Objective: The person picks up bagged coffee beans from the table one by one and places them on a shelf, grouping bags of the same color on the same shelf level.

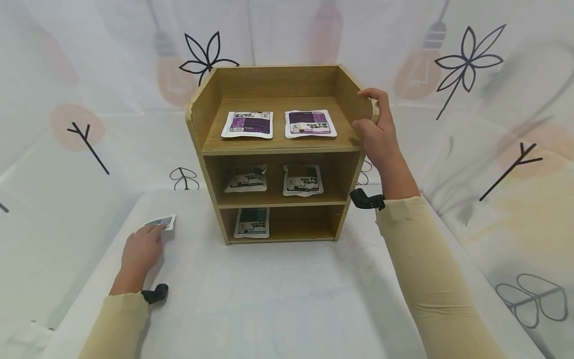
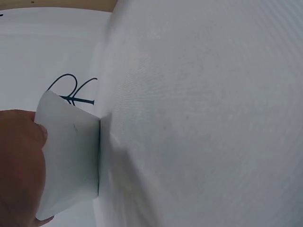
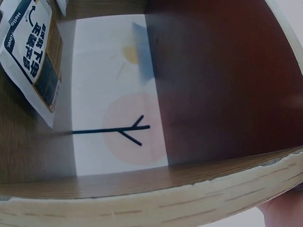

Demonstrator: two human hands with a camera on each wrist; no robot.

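Observation:
My left hand (image 1: pixel 142 252) pinches a flat sachet (image 1: pixel 168 221) low over the white table, left of a small wooden shelf (image 1: pixel 279 82). In the left wrist view the pale back of the sachet (image 2: pixel 68 156) faces the camera, its lower edge right at the tabletop. With the thumb inside and fingers outside, my right hand (image 1: pixel 378 129) grips the shelf's right side panel near the top. Two purple-printed sachets (image 1: pixel 248 125) lie on the top level. A pair of brown-and-white sachets (image 1: pixel 303 180) sits on the middle level. One dark green sachet (image 1: pixel 252 223) leans in the bottom left.
The shelf stands at the back middle of the table (image 1: pixel 269 299). Behind it and along both sides hangs a pale curtain (image 1: pixel 278 35) with printed plants and bulbs. In the right wrist view, a printed sachet (image 3: pixel 35 56) stands inside the wooden compartment.

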